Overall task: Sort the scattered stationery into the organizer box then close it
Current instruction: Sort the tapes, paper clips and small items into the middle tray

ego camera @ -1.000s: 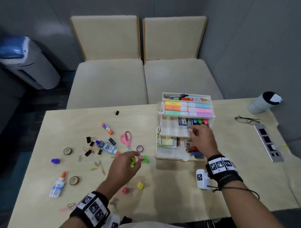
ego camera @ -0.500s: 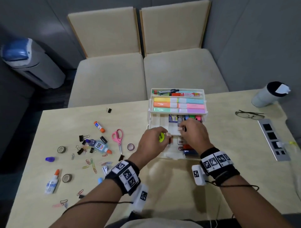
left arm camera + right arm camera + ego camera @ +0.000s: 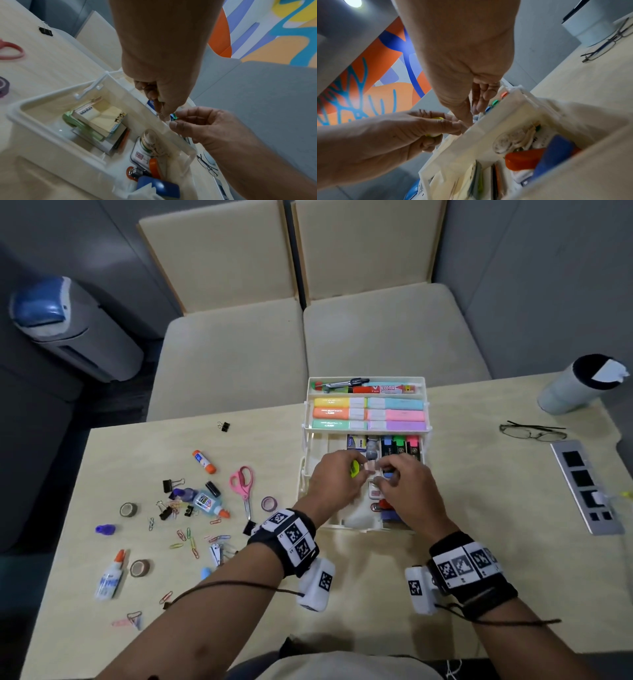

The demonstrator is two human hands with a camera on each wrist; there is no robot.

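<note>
One white organizer box [image 3: 365, 529] stands open at the middle of the table's [image 3: 376, 594] far edge, its tiers stepped back.
- Top tier: six pastel highlighters [image 3: 369, 414] in three rows of two, with one red marker [image 3: 383, 388] and a dark tool behind them.
- Middle tier: three dark markers [image 3: 400, 444] capped blue, green and pink, beside a small printed packet.
- Bottom compartments, per the left wrist view: one stack of sticky notes [image 3: 102, 119], several stacked tape rolls, one orange-handled item, one blue block.

Loose on the left half of the table:
- one pair of pink scissors [image 3: 242, 484];
- one orange-capped glue stick [image 3: 204, 461];
- two glue bottles, one blue [image 3: 209, 504], one white [image 3: 110, 577] near the left edge;
- three tape rolls [image 3: 128, 509];
- one purple cap;
- several black binder clips, one [image 3: 223, 425] alone toward the far edge;
- many coloured paper clips [image 3: 186, 539], too small to count.

On the right half: one pair of glasses [image 3: 531, 433], one pale cup [image 3: 575, 385] at the far right corner, one grey inset socket panel.

Left hand [image 3: 337, 481]: over the box's middle tier, fingers curled round a small yellow-green piece [image 3: 354, 468], thumb and forefinger also pinched on a small pale piece.
Right hand [image 3: 407, 491]: just beside the left, thumb and forefinger tips [image 3: 175, 123] drawn together at that same spot; the other fingers loosely bent. What it pinches cannot be made out.
</note>
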